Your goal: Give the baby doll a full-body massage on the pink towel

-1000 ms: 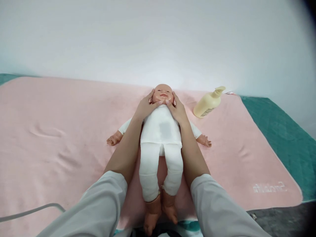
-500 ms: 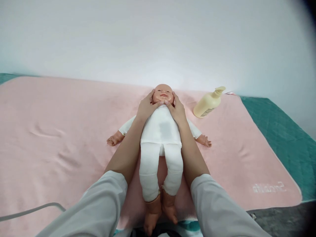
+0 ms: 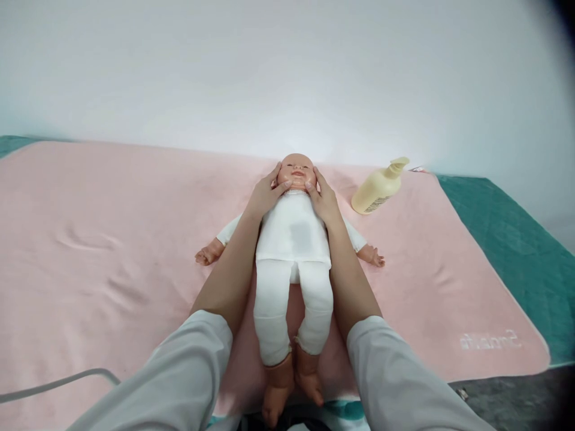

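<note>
A baby doll [image 3: 293, 230] in a white cloth suit lies on its back on a pink mat [image 3: 112, 209], head at the far end and feet towards me. My left hand [image 3: 266, 194] cups the left side of its head, fingers along the cheek and ear, thumb at the jaw. On the other side my right hand [image 3: 325, 196] mirrors it, thumb by the jaw and fingers up the side of the head. The doll's arms lie spread out, partly hidden behind my forearms.
Right of the doll's head stands a pale yellow pump bottle [image 3: 376, 190]. A teal quilted cover [image 3: 507, 233] shows beyond the mat's right side. Behind rises a white wall [image 3: 269, 72]. A grey cable [image 3: 58, 383] crosses the near left.
Both thumbs have slid apart, from close together at the doll's chin outwards along the jaw. The fingers stay at the sides of the head. Doll and bottle lie as before.
</note>
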A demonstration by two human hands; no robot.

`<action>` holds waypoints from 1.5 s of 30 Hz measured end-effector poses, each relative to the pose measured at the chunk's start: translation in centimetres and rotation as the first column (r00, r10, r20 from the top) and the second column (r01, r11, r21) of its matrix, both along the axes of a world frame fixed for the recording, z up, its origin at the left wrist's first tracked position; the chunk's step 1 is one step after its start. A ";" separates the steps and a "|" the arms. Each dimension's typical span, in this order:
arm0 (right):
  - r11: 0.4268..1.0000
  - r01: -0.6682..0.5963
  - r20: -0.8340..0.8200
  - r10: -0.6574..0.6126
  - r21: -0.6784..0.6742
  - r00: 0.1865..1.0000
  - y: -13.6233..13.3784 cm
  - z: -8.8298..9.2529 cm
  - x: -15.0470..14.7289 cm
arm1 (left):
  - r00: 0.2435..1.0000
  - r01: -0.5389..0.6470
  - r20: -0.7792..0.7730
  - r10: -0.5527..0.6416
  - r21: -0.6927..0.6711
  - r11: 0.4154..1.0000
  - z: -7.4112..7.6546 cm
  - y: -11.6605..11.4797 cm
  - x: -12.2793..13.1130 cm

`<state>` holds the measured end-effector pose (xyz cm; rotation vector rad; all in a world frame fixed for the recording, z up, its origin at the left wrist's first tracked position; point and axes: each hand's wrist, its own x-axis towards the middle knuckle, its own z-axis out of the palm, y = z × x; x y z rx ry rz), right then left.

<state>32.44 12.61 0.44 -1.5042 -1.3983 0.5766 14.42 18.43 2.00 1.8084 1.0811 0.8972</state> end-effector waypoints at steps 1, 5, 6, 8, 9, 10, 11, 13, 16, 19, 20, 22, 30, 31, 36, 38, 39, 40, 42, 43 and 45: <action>1.000 -0.015 -0.018 0.015 -0.002 1.000 0.0 -0.1 0.1 | 1.000 0.005 0.000 -0.005 0.003 1.000 0.0 0.0 -0.1; 0.998 -0.065 -0.064 0.064 -0.008 0.996 -0.2 0.0 0.6 | 1.000 0.020 0.009 -0.021 0.007 1.000 0.1 -0.1 -0.3; 0.997 -0.079 -0.064 0.078 -0.011 0.995 -0.2 0.1 0.7 | 1.000 0.021 0.009 -0.021 0.002 1.000 0.1 -0.2 -0.3; 0.994 -0.105 -0.060 0.104 -0.017 0.993 -0.3 0.2 0.9 | 1.000 0.024 0.005 -0.024 -0.004 1.000 0.0 -0.1 -0.4; 0.993 -0.115 -0.060 0.114 -0.019 0.992 -0.4 0.2 1.0 | 1.000 0.027 0.000 -0.027 -0.004 1.000 0.0 -0.1 -0.4; 0.992 -0.122 -0.062 0.120 -0.019 0.991 -0.4 0.2 1.1 | 0.999 0.032 -0.005 -0.032 -0.001 0.999 -0.1 0.0 -0.4; 0.992 -0.128 -0.064 0.127 -0.017 0.990 -0.4 0.1 1.1 | 0.999 0.038 -0.011 -0.038 0.004 0.999 -0.1 0.1 -0.5; 0.991 -0.135 -0.068 0.134 -0.015 0.989 -0.3 0.1 1.2 | 0.998 0.050 -0.026 -0.050 0.017 0.999 -0.3 0.3 -0.5; 0.990 -0.140 -0.064 0.139 -0.015 0.988 -0.4 0.2 1.2 | 0.997 0.058 -0.049 -0.057 0.029 0.998 -0.5 0.5 -0.6; 0.990 -0.139 -0.055 0.138 -0.008 0.989 -0.4 0.2 1.1 | 0.996 0.060 -0.063 -0.058 0.036 0.998 -0.6 0.6 -0.6; 0.990 -0.140 -0.051 0.140 -0.006 0.989 -0.4 0.1 1.1 | 0.996 0.060 -0.063 -0.057 0.038 0.997 -0.6 0.6 -0.6; 0.988 -0.151 -0.046 0.151 -0.008 0.988 -0.4 0.0 1.2 | 0.996 0.061 -0.060 -0.058 0.042 0.997 -0.6 0.6 -0.6; 0.984 -0.181 -0.106 0.180 -0.001 0.978 -0.2 -0.2 1.2 | 0.995 0.083 -0.063 -0.080 0.036 0.996 -0.8 0.8 -0.6; 0.983 -0.181 -0.107 0.180 0.002 0.978 -0.2 -0.2 1.2 | 0.994 0.085 -0.064 -0.083 0.033 0.996 -0.8 0.8 -0.6; 0.989 -0.146 -0.068 0.144 -0.021 0.987 -0.3 0.0 1.0 | 0.996 0.077 -0.041 -0.076 0.028 0.997 -0.4 0.4 -0.6; 0.991 -0.129 -0.059 0.127 -0.027 0.990 -0.4 0.2 0.9 | 0.997 0.067 -0.034 -0.066 0.026 0.997 -0.3 0.2 -0.6; 0.992 -0.122 -0.055 0.121 -0.029 0.991 -0.4 0.2 0.9 | 0.998 0.062 -0.035 -0.061 0.024 0.998 -0.2 0.1 -0.6; 0.992 -0.119 -0.051 0.117 -0.032 0.992 -0.4 0.3 0.9 | 0.998 0.059 -0.037 -0.058 0.024 0.998 -0.2 0.1 -0.7; 0.993 -0.115 -0.038 0.114 -0.038 0.993 -0.5 0.3 0.8 | 0.998 0.058 -0.041 -0.056 0.029 0.998 -0.2 0.1 -0.7; 0.992 -0.116 -0.031 0.115 -0.040 0.993 -0.5 0.3 0.8 | 0.998 0.057 -0.042 -0.056 0.031 0.998 -0.2 0.1 -0.7; 0.992 -0.118 -0.025 0.117 -0.037 0.993 -0.5 0.3 0.8 | 0.998 0.058 -0.041 -0.057 0.033 0.998 -0.2 0.1 -0.6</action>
